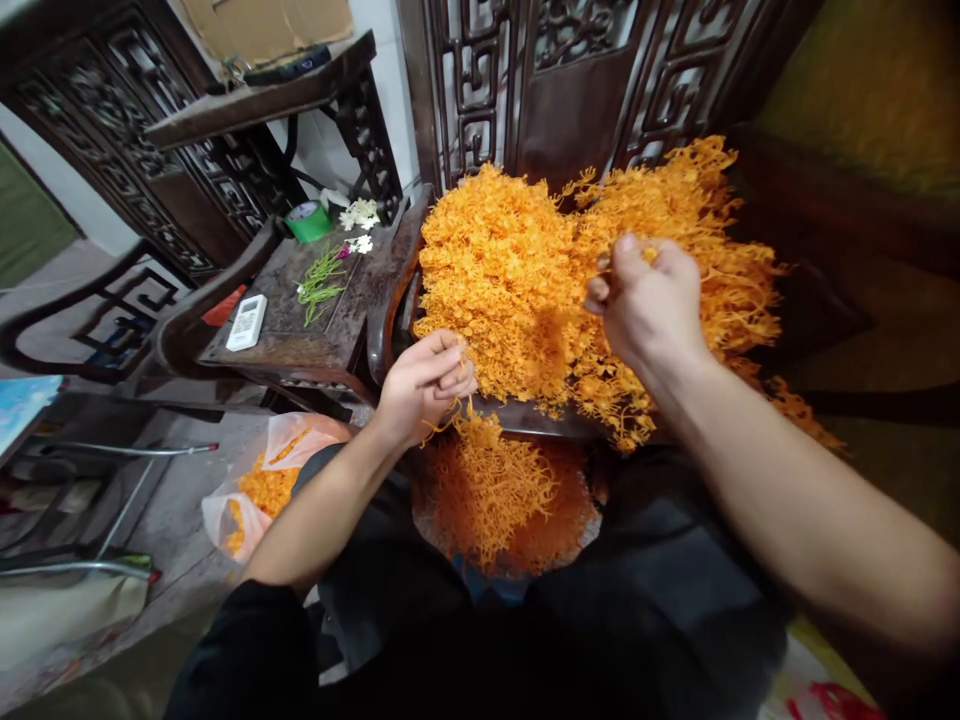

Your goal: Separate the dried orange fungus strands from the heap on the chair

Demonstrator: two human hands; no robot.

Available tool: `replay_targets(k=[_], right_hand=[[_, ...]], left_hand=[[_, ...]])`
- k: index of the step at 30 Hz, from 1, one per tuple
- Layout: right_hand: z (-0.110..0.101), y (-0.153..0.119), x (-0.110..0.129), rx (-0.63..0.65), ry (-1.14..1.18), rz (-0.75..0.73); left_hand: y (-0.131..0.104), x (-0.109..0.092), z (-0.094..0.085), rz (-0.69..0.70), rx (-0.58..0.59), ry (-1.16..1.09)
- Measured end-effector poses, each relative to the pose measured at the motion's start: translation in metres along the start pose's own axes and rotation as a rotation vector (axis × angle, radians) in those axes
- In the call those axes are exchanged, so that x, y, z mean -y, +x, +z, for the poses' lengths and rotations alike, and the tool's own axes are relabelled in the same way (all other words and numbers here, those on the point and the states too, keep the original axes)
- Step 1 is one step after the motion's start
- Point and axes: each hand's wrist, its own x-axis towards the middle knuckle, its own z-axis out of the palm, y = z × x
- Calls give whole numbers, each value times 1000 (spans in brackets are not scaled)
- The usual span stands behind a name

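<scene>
A big heap of orange plastic flower sprigs (pixel 517 270) covers the seat of a dark carved wooden chair (pixel 390 300) in front of me. My right hand (pixel 649 300) is raised over the heap, fingers pinched on an orange sprig. My left hand (pixel 427 385) sits at the heap's near left edge, fingers closed on thin orange strands that hang down. Below both hands a round container (pixel 502 505) between my knees holds loose orange sprigs.
A plastic bag (pixel 262 485) with more orange pieces lies on the floor at the left. A dark side table (pixel 300 340) carries a white remote (pixel 247 321), green stems (pixel 321 285), white blossoms (pixel 360 214) and a green tape roll (pixel 308 220). Carved screens stand behind.
</scene>
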Motion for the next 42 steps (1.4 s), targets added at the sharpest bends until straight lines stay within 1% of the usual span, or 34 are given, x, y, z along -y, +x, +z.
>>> replay_targets(k=[1, 2, 6, 8, 9, 11, 13, 14, 16, 18, 20, 21, 22, 23, 24, 26, 27, 28, 29, 31, 32, 33, 35, 37, 39, 42], right_hand=[[-1, 0, 3, 1, 29, 18], [0, -4, 7, 41, 57, 52], [19, -35, 21, 323, 190, 228], [25, -49, 25, 416, 218, 326], [27, -55, 25, 474, 198, 379], [31, -66, 22, 606, 131, 478], [36, -76, 18, 693, 114, 586], [39, -81, 15, 703, 141, 644], [45, -88, 11, 651, 209, 717], [49, -91, 9, 545, 225, 696], [47, -89, 10, 438, 183, 610], [44, -87, 11, 401, 140, 559], [39, -85, 13, 393, 69, 508], [34, -83, 14, 412, -43, 456], [29, -80, 15, 454, -195, 412], [19, -78, 16, 591, -548, 364], [15, -77, 16, 673, -692, 384], [13, -78, 16, 752, -782, 440], [11, -79, 16, 819, -816, 529], [12, -84, 15, 932, -784, 751], [13, -87, 14, 980, -746, 833], [15, -90, 13, 1026, -712, 867], [17, -96, 11, 1126, -688, 824], [17, -101, 11, 1218, -717, 773], [16, -102, 11, 1281, -786, 815], [14, -106, 10, 1336, -876, 873]], left_hand=[[1, -3, -2, 24, -30, -4], [2, -6, -3, 48, -56, -8], [5, -18, -5, 167, -90, -5], [5, -22, -4, 237, -76, -3], [4, -23, -3, 287, -52, -8], [0, -22, 0, 414, 26, -22], [-7, -16, 5, 550, 133, -3], [-11, -11, 8, 604, 180, 44], [-19, 0, 16, 684, 308, 242], [-24, 12, 23, 793, 489, 499], [-24, 21, 28, 928, 679, 734], [-23, 24, 30, 978, 752, 831], [-22, 26, 31, 1012, 803, 918], [-20, 26, 31, 1028, 842, 993], [-20, 27, 32, 1048, 868, 1048], [-19, 27, 33, 1108, 891, 1118], [-20, 28, 34, 1146, 898, 1137], [-22, 29, 35, 1180, 909, 1154], [-24, 31, 37, 1200, 929, 1175], [-28, 36, 43, 1194, 995, 1218], [-31, 39, 46, 1171, 1036, 1241], [-33, 41, 49, 1146, 1073, 1256], [-38, 47, 54, 1127, 1133, 1247], [-43, 53, 58, 1156, 1148, 1205], [-49, 59, 63, 1209, 1149, 1160], [-60, 69, 70, 1257, 1196, 1198]])
